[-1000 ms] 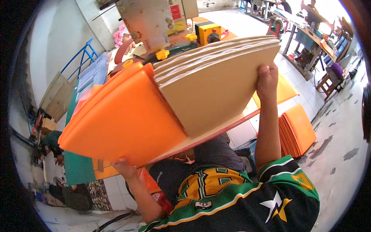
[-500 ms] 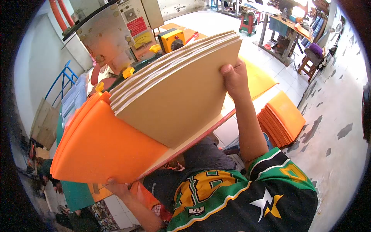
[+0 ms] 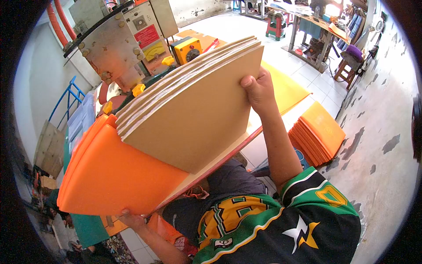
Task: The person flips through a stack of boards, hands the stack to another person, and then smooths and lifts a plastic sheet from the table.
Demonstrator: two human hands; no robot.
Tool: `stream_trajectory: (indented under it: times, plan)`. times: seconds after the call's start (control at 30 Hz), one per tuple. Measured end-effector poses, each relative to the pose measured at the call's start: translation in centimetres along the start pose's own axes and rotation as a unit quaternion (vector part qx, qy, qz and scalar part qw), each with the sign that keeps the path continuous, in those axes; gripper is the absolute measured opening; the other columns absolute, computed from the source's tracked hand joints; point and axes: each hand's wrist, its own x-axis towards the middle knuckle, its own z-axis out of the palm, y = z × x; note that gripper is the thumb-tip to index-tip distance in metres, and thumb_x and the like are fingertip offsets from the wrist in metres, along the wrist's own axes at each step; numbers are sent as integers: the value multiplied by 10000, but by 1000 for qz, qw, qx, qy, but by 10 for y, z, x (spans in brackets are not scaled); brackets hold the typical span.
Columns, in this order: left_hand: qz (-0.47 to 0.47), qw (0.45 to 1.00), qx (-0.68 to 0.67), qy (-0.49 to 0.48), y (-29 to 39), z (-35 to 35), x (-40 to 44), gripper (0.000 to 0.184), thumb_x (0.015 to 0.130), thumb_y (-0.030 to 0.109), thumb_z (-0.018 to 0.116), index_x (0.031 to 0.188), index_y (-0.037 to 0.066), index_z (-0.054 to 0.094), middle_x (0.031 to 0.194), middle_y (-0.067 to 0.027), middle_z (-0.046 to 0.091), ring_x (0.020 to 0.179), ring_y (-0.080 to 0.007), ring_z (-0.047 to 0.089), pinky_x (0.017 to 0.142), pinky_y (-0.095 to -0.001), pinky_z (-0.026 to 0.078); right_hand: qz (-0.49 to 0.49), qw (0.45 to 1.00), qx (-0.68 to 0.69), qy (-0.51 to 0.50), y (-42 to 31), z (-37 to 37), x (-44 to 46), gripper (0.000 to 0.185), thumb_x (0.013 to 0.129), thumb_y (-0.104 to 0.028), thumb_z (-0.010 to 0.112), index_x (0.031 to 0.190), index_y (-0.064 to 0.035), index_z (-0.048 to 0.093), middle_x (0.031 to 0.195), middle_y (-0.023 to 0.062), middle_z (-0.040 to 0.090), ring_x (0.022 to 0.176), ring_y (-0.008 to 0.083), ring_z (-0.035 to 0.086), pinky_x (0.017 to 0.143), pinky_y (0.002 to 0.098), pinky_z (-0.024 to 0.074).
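A stack of tan boards (image 3: 198, 105) with pale, layered edges stands tilted at the centre. My right hand (image 3: 259, 90) grips its right edge, thumb on the front face. To the left, several orange sheets or covers (image 3: 118, 176) lie tilted against the boards, which overlap their right part. At their lower edge is my left hand (image 3: 132, 218), pinching the orange covers, with most fingers hidden beneath. Below the boards runs a work surface with a red edge (image 3: 211, 171).
Behind the boards stands a metal machine (image 3: 110, 48) with yellow knobs and a yellow control box (image 3: 187, 49). A pile of orange covers (image 3: 316, 132) sits at right, near the wall. A workbench (image 3: 316, 26) and stool (image 3: 347, 70) are farther back.
The view has swung, so the boards, covers and both hands appear farther left, and more of the machine shows. Both hands keep their hold.
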Motion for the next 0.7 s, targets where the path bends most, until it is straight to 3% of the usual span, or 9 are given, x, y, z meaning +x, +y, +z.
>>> stream_trajectory:
  times: [0.4, 0.7]
  plan:
    - [1, 1000, 12, -28, 3, 4, -2, 928, 639, 562, 719, 1302, 44, 329, 1271, -97, 429, 1156, -276, 454, 931, -440, 446, 1, 999, -34, -8, 7, -5, -2, 568, 734, -434, 705, 999, 46, 555, 909, 65, 612, 844, 129, 557, 751, 281, 458]
    - [31, 997, 42, -63, 5, 13, -4, 919, 663, 555, 707, 1304, 20, 322, 1273, -101, 425, 1144, -265, 461, 911, -420, 451, 64, 997, -6, -31, 34, -10, -20, 593, 752, -413, 697, 1087, 44, 524, 955, 67, 605, 882, 139, 561, 775, 283, 458]
